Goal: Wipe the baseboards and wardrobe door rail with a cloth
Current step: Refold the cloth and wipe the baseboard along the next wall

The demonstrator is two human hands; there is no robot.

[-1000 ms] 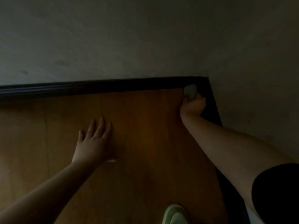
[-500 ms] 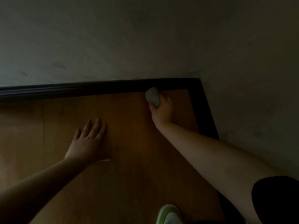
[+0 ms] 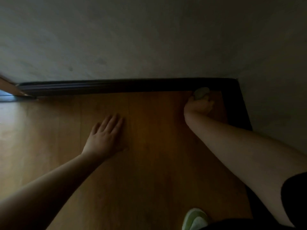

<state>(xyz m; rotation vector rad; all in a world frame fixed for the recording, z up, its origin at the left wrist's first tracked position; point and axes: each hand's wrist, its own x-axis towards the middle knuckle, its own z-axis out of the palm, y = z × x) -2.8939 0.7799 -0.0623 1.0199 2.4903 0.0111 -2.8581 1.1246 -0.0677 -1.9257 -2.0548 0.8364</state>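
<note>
A dark baseboard (image 3: 116,86) runs along the foot of the far wall and turns down the right wall at the corner (image 3: 232,90). My right hand (image 3: 198,106) grips a small pale balled cloth (image 3: 201,93) and holds it against the far baseboard, a little left of the corner. My left hand (image 3: 106,136) lies flat on the wooden floor (image 3: 149,146), fingers straight and spread, well short of the baseboard. The scene is dim.
Grey walls (image 3: 149,39) meet at the right corner. A door or frame edge (image 3: 10,89) with a bright gap shows at far left. A light green slipper (image 3: 195,219) is at the bottom edge, beside my right arm.
My right hand with the cloth slid left along the far baseboard from the corner, then back right toward the corner. My left hand stayed flat on the floor.
</note>
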